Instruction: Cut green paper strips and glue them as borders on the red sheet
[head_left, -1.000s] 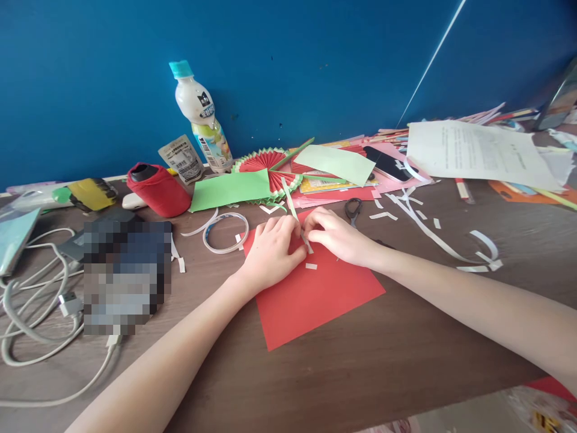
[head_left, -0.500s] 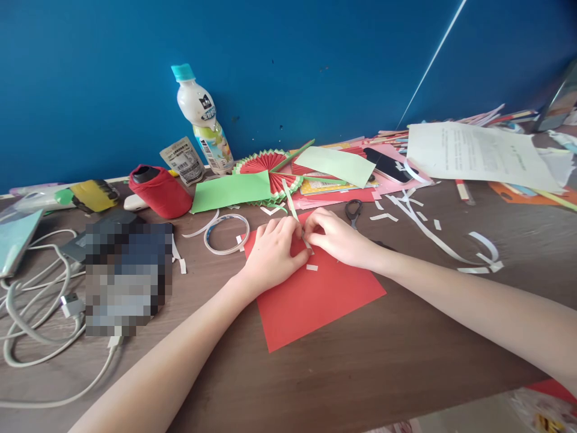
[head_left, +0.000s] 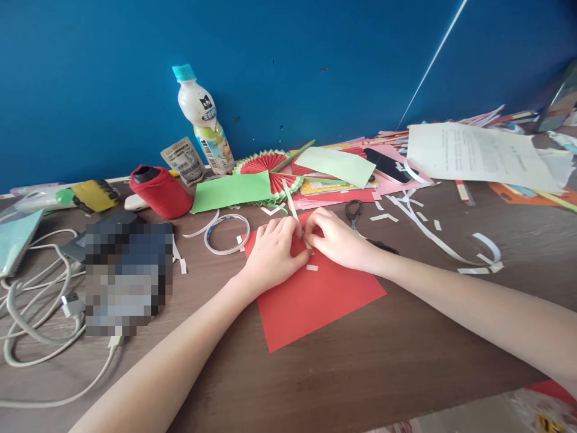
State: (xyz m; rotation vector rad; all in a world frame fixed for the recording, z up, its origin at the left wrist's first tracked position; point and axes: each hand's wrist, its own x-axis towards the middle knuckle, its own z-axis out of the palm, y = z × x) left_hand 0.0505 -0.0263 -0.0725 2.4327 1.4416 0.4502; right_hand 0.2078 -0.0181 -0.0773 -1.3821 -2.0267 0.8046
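The strip (head_left: pixel 291 200) reaches from the fan (head_left: pixel 256 166) down to the gap between the 2 hands, over the red sheet (head_left: pixel 322 310) on the bench (head_left: pixel 342 373). The right hand (head_left: pixel 336 239) has thumb and forefinger drawn together at it; whether the strip is between them is hidden. The left hand (head_left: pixel 274 252) lies on the sheet, fingers bent; I cannot tell what its fingertips press.

Uneven finger pressure could crease or skew the strip. If the left hand lifts, the sheet may slide. The loose scrap (head_left: pixel 312 267) near the left thumb could get caught up, and the right wrist, close to the scissors (head_left: pixel 354 223), might knock them.

The bottle (head_left: pixel 197 108) has a black mark and characters, too small to read surely. The pouch (head_left: pixel 183 163) shows a barcode; the page (head_left: pixel 478 156) has illegible print.
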